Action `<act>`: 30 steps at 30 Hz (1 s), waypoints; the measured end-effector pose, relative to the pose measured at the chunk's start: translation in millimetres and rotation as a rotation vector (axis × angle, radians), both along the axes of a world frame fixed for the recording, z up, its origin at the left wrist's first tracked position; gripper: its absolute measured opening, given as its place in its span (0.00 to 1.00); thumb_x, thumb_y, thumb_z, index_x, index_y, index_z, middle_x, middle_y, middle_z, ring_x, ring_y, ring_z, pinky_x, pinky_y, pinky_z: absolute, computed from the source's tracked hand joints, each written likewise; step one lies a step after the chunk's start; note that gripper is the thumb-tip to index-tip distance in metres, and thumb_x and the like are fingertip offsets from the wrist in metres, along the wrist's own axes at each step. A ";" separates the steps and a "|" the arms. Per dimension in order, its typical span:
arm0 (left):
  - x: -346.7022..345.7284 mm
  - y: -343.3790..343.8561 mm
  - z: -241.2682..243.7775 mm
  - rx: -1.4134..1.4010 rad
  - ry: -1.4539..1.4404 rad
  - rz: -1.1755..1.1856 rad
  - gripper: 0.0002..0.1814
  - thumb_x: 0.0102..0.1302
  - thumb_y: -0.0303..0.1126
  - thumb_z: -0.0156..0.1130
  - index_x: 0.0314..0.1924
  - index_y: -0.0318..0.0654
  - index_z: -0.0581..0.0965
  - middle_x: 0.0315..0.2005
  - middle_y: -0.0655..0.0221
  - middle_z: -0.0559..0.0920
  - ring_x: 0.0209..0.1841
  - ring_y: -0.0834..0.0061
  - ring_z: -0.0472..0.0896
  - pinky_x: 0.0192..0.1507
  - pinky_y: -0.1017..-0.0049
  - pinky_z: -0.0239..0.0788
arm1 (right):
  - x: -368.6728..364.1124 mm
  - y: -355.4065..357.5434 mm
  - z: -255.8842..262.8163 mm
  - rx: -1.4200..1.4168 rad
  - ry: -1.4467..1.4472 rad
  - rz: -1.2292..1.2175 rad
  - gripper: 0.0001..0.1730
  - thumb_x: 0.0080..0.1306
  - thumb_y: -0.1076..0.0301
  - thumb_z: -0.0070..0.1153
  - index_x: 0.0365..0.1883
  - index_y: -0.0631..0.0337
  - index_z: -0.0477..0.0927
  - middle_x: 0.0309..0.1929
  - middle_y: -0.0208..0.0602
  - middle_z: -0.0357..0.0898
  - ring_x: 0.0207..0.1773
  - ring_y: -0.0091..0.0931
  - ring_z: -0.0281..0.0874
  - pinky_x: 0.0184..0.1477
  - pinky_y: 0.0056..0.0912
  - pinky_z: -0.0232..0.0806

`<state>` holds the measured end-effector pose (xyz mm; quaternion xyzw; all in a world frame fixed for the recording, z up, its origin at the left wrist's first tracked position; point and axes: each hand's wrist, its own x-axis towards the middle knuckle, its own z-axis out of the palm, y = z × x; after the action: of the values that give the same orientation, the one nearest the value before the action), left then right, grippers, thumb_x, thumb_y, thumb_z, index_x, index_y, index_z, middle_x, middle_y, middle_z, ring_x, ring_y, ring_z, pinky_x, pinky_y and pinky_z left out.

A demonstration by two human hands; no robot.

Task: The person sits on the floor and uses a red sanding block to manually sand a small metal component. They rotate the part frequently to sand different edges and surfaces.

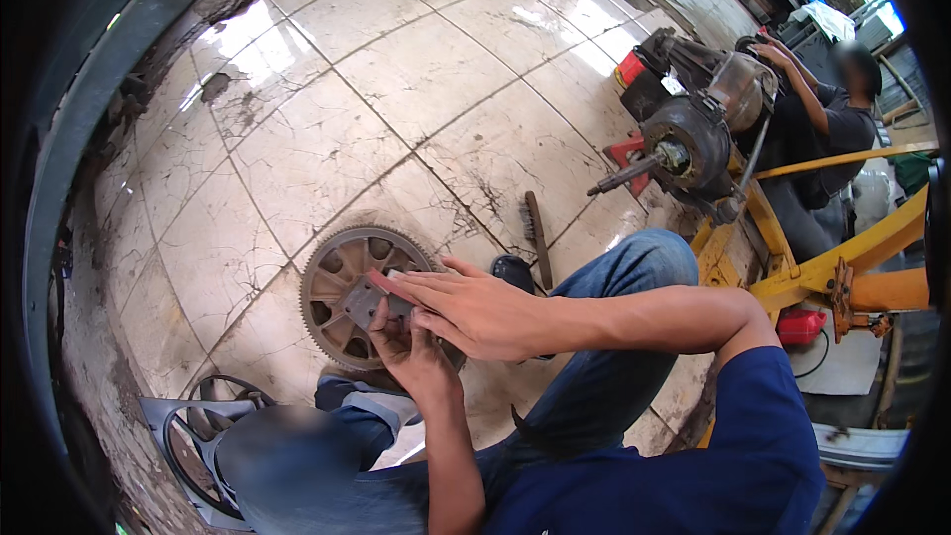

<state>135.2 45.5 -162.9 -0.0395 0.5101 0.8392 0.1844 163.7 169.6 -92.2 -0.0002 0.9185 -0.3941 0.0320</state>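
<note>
A round ring gear or flywheel (pixel 327 260) with a toothed rim and spoke-like ribs lies on the tiled floor. Over it, the fingertips of my left hand (pixel 417 353) grip the lower edge of a grey metal plate (pixel 358 306) with small holes. My right hand (pixel 483 312) lies flat across the plate from the right, its fingers pressing a reddish strip, apparently sandpaper (pixel 380 281), against the upper part. The fingers cover much of the plate and strip. A wire brush (pixel 538 238) with a long handle lies on the floor right of the gear.
Upper right, a greasy axle or gearbox assembly (pixel 691 134) rests beside a red stand (pixel 628 163) and yellow metal frame (pixel 787 275). Another person (pixel 847 119) works behind it. A grey fan-like frame (pixel 167 423) lies lower left; my bent knees (pixel 646 260) flank the work.
</note>
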 end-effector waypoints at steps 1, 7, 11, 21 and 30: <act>-3.2 0.5 0.4 0.004 -0.014 0.029 0.21 0.71 0.21 0.60 0.62 0.37 0.68 0.54 0.63 0.74 0.54 0.74 0.77 0.58 0.71 0.71 | -0.7 -0.3 4.6 0.009 -0.019 0.009 0.31 0.80 0.57 0.36 0.76 0.61 0.55 0.73 0.50 0.61 0.75 0.39 0.58 0.76 0.55 0.43; -1.3 7.2 11.2 0.050 0.000 -0.018 0.24 0.65 0.14 0.63 0.59 0.37 0.70 0.43 0.70 0.76 0.45 0.80 0.77 0.50 0.78 0.72 | -12.4 -2.9 40.4 -0.023 -0.161 -0.055 0.30 0.79 0.61 0.35 0.76 0.62 0.54 0.68 0.54 0.68 0.72 0.46 0.64 0.77 0.56 0.40; -8.0 0.0 9.1 -0.029 -0.011 0.036 0.25 0.63 0.15 0.66 0.58 0.38 0.71 0.40 0.71 0.76 0.40 0.83 0.75 0.45 0.81 0.71 | -1.8 -19.6 21.0 0.016 -0.096 -0.110 0.30 0.79 0.62 0.34 0.78 0.55 0.53 0.73 0.51 0.63 0.73 0.43 0.62 0.76 0.53 0.41; -12.0 -14.2 6.3 -0.069 0.102 -0.025 0.23 0.65 0.14 0.64 0.58 0.38 0.72 0.39 0.71 0.79 0.39 0.83 0.77 0.44 0.81 0.71 | -9.8 -26.7 22.6 -0.083 -0.032 -0.135 0.26 0.79 0.63 0.37 0.69 0.71 0.63 0.60 0.60 0.72 0.66 0.49 0.68 0.75 0.53 0.47; -17.5 -13.6 38.2 -0.187 0.094 0.020 0.27 0.62 0.14 0.66 0.59 0.36 0.69 0.45 0.68 0.77 0.43 0.79 0.76 0.48 0.78 0.71 | 3.7 -19.7 16.5 -0.163 0.031 -0.112 0.29 0.79 0.61 0.37 0.75 0.62 0.57 0.71 0.49 0.66 0.73 0.43 0.62 0.76 0.59 0.43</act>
<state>117.7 31.8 -124.7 -0.0223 0.5941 0.7905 0.1471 167.4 149.9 -75.7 0.0423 0.8824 -0.4686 -0.0045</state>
